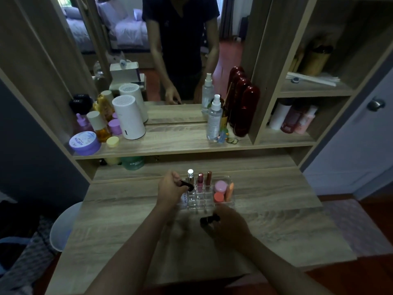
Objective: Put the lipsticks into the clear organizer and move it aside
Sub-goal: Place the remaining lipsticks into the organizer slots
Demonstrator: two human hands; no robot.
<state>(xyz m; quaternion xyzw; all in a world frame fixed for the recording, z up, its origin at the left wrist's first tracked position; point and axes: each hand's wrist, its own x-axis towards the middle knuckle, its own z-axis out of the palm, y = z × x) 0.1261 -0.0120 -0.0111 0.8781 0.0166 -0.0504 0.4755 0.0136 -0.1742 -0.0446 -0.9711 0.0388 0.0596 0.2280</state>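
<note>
- The left hand pinches a dark, glossy lipstick tube, its long axis tilted and pointing right toward the organizer's left cells.
- The right hand curls around a second black lipstick tube lying crosswise on the wooden vanity table, just in front of the organizer.
- The clear plastic compartment organizer sits toward the table's back edge, between both hands; the left is nearer its empty slots, so that tube likely drops first.
</note>
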